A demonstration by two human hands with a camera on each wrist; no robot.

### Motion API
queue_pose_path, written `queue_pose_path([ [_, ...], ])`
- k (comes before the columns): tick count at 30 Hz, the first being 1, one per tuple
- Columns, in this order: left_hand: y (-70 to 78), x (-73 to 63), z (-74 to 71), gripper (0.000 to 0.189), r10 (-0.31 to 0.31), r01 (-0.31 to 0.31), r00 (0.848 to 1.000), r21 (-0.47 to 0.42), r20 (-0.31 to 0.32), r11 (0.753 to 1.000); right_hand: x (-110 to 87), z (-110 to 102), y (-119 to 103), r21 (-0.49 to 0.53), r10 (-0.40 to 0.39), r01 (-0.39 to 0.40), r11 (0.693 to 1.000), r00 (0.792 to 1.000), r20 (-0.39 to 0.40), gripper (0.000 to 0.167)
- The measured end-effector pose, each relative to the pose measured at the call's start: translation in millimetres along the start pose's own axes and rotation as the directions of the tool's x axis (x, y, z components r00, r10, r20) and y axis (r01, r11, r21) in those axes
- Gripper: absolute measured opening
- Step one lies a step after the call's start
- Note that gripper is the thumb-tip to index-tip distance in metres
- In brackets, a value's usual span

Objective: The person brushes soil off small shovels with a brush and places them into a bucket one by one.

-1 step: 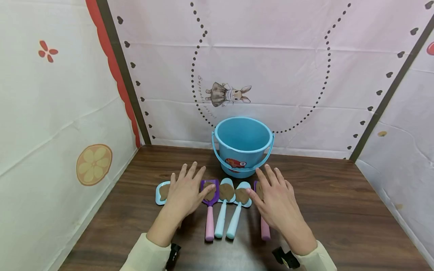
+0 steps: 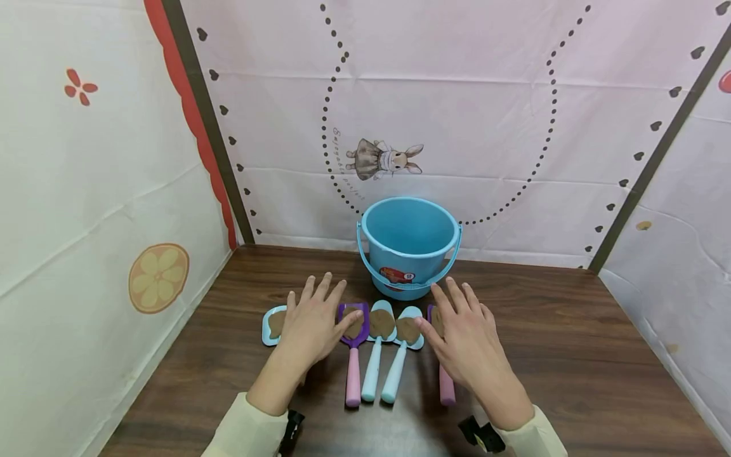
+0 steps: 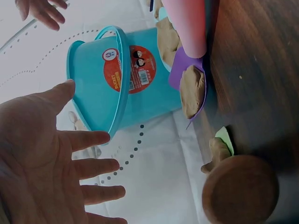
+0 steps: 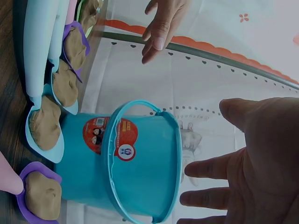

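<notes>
Both hands hover with fingers spread over a row of toy shovels, holding nothing. My left hand (image 2: 311,330) is above the leftmost shovel (image 2: 266,330), hiding most of it, beside a purple shovel with a pink handle (image 2: 353,377). Two light blue shovels (image 2: 372,374) lie in the middle. Beneath my right hand (image 2: 471,339) is another purple shovel (image 2: 447,384), partly covered. Each blade carries a brown, sand-like lump (image 2: 382,324). In the left wrist view, the palm (image 3: 32,149) faces the blue bucket (image 3: 154,88), fingers apart.
Behind the shovels, the blue bucket (image 2: 394,260) stands upright against the back cloth (image 2: 491,152), its handle hanging down in front. Printed cloth walls (image 2: 103,209) enclose the dark wooden table (image 2: 571,355) on the left, back and right.
</notes>
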State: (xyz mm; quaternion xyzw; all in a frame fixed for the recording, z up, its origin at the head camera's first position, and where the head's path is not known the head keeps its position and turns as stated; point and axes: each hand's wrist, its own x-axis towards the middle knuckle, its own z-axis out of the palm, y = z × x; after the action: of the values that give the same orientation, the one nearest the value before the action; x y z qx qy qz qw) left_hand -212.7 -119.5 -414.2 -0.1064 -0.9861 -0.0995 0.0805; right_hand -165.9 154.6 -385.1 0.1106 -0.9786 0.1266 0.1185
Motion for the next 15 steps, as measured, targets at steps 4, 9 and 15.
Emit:
queue_pose_path([
  [4, 1.8, 1.3, -0.4, 0.076, 0.001, -0.001, 1.0, 0.006, -0.003, 1.0, 0.7, 1, 2, -0.005, 0.002, -0.002, 1.0, 1.0, -0.003, 0.072],
  [9, 5.3, -0.7, 0.6, 0.077, -0.009, 0.009, 1.0, 0.0, -0.008, 1.0, 2.3, 4, 4, -0.011, 0.01, -0.01, 1.0, 1.0, 0.005, 0.072],
  [15, 9.7, -4.6, 1.7, 0.082, -0.015, 0.015, 1.0, 0.011, -0.021, 1.0, 4.1, 13, 6, -0.029, 0.045, -0.044, 0.999, 0.998, 0.035, 0.073],
])
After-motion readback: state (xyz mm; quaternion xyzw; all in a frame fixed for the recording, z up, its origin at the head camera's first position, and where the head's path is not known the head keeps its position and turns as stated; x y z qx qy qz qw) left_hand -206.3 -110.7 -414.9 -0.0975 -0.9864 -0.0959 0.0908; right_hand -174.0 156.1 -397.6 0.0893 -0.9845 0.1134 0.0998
